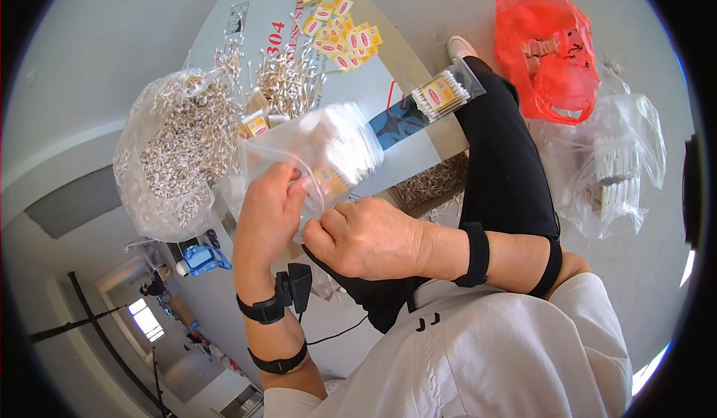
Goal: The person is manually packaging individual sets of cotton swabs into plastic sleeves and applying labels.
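Cotton swabs fill the small clear plastic pouch (pixel 328 149) that I hold up over the counter (pixel 224 284), close in front of me. My left hand (pixel 270 209) is closed on its near edge, thumb and fingers pinching the film, and my right hand (pixel 370 237) is curled shut just beside it, pinching the same mouth of the pouch from the other side. A yellow paper label shows through the plastic near my fingertips. By my judgement I am at the closing step: the bundle is inside and the opening is being gathered. The next move calls for pressing the two lips evenly together without letting the swabs slide back out. Behind the pouch sits a large clear bag of loose white swabs (pixel 172 157), a scatter of swabs and small yellow and red labels (pixel 340 26), and one finished pack (pixel 442 93) on my black-trousered knee. On the floor to my right lies a red plastic bag (pixel 549 52).
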A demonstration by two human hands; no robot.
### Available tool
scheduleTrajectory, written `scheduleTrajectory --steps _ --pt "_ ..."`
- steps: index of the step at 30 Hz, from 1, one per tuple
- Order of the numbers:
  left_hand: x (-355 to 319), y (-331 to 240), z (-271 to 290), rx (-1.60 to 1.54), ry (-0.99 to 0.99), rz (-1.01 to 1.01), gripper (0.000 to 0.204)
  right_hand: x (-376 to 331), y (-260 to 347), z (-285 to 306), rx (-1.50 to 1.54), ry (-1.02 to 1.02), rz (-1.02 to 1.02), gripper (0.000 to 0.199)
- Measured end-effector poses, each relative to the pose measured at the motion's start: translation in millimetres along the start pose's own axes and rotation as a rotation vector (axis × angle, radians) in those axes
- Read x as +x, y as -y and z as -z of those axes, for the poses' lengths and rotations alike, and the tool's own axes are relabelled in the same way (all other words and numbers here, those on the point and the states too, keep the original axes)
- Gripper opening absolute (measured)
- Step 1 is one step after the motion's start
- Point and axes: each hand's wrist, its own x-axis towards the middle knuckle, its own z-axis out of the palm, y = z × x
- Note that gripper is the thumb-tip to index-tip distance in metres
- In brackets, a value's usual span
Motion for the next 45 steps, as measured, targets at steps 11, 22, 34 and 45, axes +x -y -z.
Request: scheduleTrajectory --steps 11,22,34,45 --pt "30 -2 -23 0.412 -0.322 0.055 0.018 0 -1 0 0.038 -0.010 -0.007 0.017" --pt "29 -2 -6 -0.020 -0.167 -0.107 0.021 -1 -1 -2 0.069 0.024 0.007 0.019" --pt "15 -5 -9 0.051 -0.050 -0.099 0.061 0 2 -6 0.090 0.004 0.020 0.029" --pt "22 -5 -12 -0.119 0.021 -0.061 0.059 2 2 -3 0.116 -0.037 0.013 0.028"
